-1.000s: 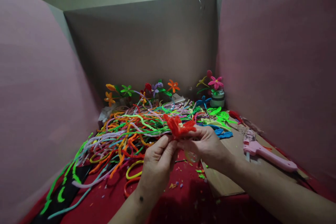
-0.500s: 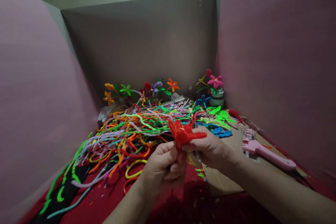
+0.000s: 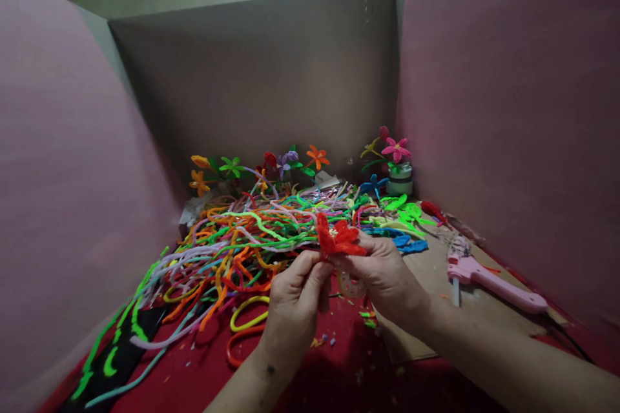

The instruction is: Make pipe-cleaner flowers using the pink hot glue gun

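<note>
**Red pipe-cleaner flower [image 3: 339, 242] pinched low, petals up**

Left hand [image 3: 295, 293] and right hand [image 3: 390, 274] are close together, fingertips clamped on the flower's base. The bloom sits just above and beyond them, its petals reaching over the right fingers, so the right hand is nearer; any stem axis is hidden. Beyond lies a pipe-cleaner pile [image 3: 261, 222], then the back wall [image 3: 261, 77].

Heaped pipe cleaners [image 3: 264, 222] block low passage beyond the red flower [image 3: 334, 245], and a pink glue gun [image 3: 477, 274] obstructs the right; overhead is open room, while the shadowed foreground cloth [image 3: 184, 374] seems passable.
</note>
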The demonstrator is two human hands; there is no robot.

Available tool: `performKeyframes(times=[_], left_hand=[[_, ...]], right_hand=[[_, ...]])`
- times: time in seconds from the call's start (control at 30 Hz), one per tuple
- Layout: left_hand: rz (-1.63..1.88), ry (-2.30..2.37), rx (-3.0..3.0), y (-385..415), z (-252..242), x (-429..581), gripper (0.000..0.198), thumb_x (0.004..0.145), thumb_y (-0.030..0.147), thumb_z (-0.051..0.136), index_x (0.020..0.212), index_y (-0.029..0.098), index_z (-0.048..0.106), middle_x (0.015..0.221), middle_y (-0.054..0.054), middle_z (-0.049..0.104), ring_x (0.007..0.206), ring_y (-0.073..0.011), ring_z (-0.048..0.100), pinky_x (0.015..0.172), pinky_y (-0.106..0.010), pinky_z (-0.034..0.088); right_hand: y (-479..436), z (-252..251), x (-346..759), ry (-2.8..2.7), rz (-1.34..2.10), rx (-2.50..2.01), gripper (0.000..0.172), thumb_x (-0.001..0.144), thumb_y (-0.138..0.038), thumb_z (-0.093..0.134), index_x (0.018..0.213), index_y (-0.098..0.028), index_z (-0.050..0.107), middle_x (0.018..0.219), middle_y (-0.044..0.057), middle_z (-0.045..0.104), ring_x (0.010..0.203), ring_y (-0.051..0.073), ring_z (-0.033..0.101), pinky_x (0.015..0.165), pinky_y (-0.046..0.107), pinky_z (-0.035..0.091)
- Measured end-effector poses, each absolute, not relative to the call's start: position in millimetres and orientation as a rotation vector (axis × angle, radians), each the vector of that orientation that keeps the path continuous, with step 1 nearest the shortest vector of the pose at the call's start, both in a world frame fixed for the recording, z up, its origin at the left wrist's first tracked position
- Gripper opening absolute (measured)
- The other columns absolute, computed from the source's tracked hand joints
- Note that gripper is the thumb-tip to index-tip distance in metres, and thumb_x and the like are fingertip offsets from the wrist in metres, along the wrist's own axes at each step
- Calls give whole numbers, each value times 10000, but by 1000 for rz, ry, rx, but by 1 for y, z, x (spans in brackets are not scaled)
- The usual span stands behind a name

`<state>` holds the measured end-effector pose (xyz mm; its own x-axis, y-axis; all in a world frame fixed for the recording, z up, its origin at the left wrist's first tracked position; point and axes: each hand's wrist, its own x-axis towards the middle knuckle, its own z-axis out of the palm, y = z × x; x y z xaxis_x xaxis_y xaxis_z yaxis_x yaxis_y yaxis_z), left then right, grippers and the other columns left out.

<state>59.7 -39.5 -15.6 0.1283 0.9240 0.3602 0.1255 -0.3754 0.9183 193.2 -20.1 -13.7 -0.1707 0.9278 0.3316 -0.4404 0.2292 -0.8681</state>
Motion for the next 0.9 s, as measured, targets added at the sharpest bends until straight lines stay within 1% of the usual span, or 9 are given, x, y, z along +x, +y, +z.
performKeyframes(times=[0.13,0.33,0.47,0.53,0.6,0.63,0.73,0.83,0.9], left_hand=[[1228,796,1367,-37,-13,58,240,809,333,539,651,154,545,449,63,423,345,-44,369,351,-159,291],[979,434,1037,-28,-18,54,253,737,371,618,660,136,564,371,75,397,244,-14,226,251,-141,267],[907,502,1061,-23,-19,54,296,762,397,577,631,133,550,416,43,467,233,-46,328,235,-176,318],[949,629,1187,-23,-14,53,264,765,371,583,654,133,558,506,15,536,329,-79,469,310,-195,409],[1130,801,1376,-23,-7,51,150,724,271,648,757,140,584,659,-4,594,542,-102,583,486,-198,494],[1275,882,1474,-24,-3,49,195,688,211,682,849,156,587,748,-8,607,654,-108,599,579,-199,506],[1632,964,1869,-27,9,40,443,734,144,624,1142,255,489,1008,-36,568,813,-134,587,681,-262,517],[1776,1026,2517,-31,15,32,444,755,53,568,1138,272,517,1163,-62,496,945,-156,549,758,-288,499],[1713,1060,2804,-33,16,29,350,755,30,558,1046,223,563,1100,-67,530,956,-161,542,789,-289,481]], right_hand=[[-21,-13,194,-1171,1444,-541,106,659,-290,714,633,-188,702,522,-21,559,533,103,492,515,233,387],[-24,-14,194,-1161,1587,-534,223,642,-281,730,504,-154,611,402,-67,460,364,32,334,373,180,235],[-24,-15,194,-1132,1586,-544,267,667,-302,707,482,-145,597,384,-59,460,349,32,326,359,186,204],[-22,-16,195,-1101,1576,-548,242,667,-307,706,508,-149,616,389,-57,468,348,36,327,360,191,212],[-21,-16,196,-1085,1551,-564,175,651,-293,720,558,-161,653,383,-65,459,351,40,328,362,192,217],[-21,-15,196,-1088,1543,-576,144,649,-290,722,590,-169,673,381,-67,457,352,41,327,361,193,216],[-22,-14,196,-1139,1524,-610,104,660,-291,716,671,-188,712,451,-51,531,394,51,375,393,195,277],[-26,-13,194,-1191,1496,-572,108,650,-269,726,736,-204,726,661,-16,649,561,86,500,568,228,408],[-28,-13,193,-1212,1502,-551,131,652,-256,726,776,-214,729,729,-11,670,650,104,539,667,251,428]])
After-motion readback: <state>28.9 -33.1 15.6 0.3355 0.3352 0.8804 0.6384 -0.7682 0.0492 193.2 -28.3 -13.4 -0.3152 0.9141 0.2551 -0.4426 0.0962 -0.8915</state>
